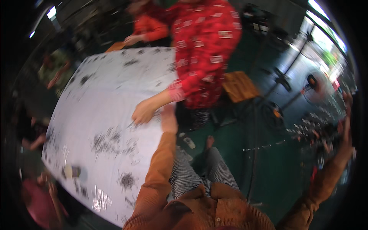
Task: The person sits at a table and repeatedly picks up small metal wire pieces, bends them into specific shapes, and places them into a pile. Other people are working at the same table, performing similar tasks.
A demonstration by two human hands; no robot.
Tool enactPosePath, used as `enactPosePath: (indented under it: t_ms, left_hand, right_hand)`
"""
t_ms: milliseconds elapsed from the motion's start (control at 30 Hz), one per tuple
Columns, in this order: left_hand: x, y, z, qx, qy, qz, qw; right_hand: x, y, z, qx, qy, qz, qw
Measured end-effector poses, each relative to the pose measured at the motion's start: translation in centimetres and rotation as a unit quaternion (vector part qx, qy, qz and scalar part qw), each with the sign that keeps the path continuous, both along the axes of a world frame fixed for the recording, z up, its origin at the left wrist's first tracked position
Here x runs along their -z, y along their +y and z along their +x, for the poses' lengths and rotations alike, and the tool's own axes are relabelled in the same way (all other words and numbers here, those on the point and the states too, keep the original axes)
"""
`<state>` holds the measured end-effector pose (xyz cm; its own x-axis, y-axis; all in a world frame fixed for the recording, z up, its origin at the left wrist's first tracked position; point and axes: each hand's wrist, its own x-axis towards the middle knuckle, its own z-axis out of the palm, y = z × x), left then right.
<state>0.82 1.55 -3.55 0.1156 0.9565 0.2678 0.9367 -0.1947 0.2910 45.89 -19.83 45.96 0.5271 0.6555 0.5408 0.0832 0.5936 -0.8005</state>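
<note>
Wearing a rust-orange corduroy shirt with a collar, a front button and long sleeves to both wrists, over grey-and-white checked trousers, with bare feet below.

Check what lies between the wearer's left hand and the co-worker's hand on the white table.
Nothing: in the head view the left hand rests on the white table edge beside the co-worker's hand, with only bare tabletop between them.

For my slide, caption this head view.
Left hand on the patterned white sheet beside a co-worker's hand; right hand raised.
</note>
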Motion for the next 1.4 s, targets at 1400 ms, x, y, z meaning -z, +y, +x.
enactPosePath:
  t_ms: [1400]
  left_hand:
    - [-0.7,1.1,-7.5,-0.083,0.196,-0.069,0.975]
  right_hand:
    - [-12.2,-5.4,16.3,0.328,-0.162,0.128,0.922]
